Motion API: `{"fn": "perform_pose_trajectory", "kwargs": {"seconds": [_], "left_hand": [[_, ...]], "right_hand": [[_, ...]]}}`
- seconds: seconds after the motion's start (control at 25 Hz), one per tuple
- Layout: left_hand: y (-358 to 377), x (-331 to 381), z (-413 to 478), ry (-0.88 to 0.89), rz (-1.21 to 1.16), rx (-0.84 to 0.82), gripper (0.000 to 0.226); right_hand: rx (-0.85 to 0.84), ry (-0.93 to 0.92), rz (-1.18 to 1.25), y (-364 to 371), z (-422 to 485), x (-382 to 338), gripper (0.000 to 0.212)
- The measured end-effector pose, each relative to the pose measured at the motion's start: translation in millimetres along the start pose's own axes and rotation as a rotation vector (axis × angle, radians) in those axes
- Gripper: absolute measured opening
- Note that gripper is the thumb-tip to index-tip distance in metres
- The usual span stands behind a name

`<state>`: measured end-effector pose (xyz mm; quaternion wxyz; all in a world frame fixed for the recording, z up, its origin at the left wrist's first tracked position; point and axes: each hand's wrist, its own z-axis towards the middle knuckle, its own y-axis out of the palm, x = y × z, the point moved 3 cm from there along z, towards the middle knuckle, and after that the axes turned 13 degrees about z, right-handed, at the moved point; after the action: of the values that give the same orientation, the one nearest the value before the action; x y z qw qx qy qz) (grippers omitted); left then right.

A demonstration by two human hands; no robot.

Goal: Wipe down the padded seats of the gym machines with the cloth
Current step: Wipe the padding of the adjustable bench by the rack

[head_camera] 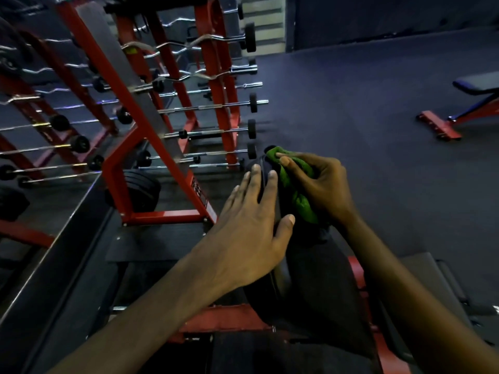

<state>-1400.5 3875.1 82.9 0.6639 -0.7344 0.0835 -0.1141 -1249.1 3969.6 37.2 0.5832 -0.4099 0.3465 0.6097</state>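
I note the right hand (321, 187) curled round a bunched green cloth (299, 203), holding it against the far end of a black padded seat (313, 279). The left hand (251, 233) lies flat on the seat's left edge, fingers straight, gripping nothing. Both hands hide the seat's far end, and its near end is lost in shadow. A red barbell rack (216, 76) stands to the left. A bench (478, 85) is cut off at the right edge.

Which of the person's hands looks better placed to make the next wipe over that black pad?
Right, probably. The right hand grips the bunched green cloth against the black pad. The left hand lies flat on the pad's side, fingers straight, holding no cloth, so it likely just steadies.
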Motion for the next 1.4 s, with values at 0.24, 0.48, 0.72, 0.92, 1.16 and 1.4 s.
{"fn": "perform_pose_trajectory", "kwargs": {"seconds": [0.24,0.48,0.72,0.92,1.16,1.4], "left_hand": [[-1.9,1.7,-2.2,-0.015,-0.024,-0.007,0.076],[-2.6,3.6,-1.6,-0.079,-0.052,-0.053,0.084],[-8.7,10.0,1.8,-0.211,-0.079,-0.164,0.085],[-6.8,31.1,12.4,-0.357,0.122,-0.128,0.080],[-2.8,48.5,15.5,-0.358,0.345,0.031,0.077],[-2.4,52.7,17.5,-0.339,0.509,0.019,0.082]], "right_hand": [[-0.020,-0.035,0.039,-7.4,-32.8,13.9,0.026],[0.028,-0.102,0.061,0.9,-3.5,8.4,0.024],[-0.173,-0.158,0.072,-13.9,-11.6,18.5,0.029],[-0.091,-0.150,0.072,-10.3,6.1,26.2,0.030],[-0.117,-0.124,0.065,-22.6,-24.7,47.1,0.035],[-0.096,-0.124,0.071,-20.9,-36.7,60.3,0.033]]}}
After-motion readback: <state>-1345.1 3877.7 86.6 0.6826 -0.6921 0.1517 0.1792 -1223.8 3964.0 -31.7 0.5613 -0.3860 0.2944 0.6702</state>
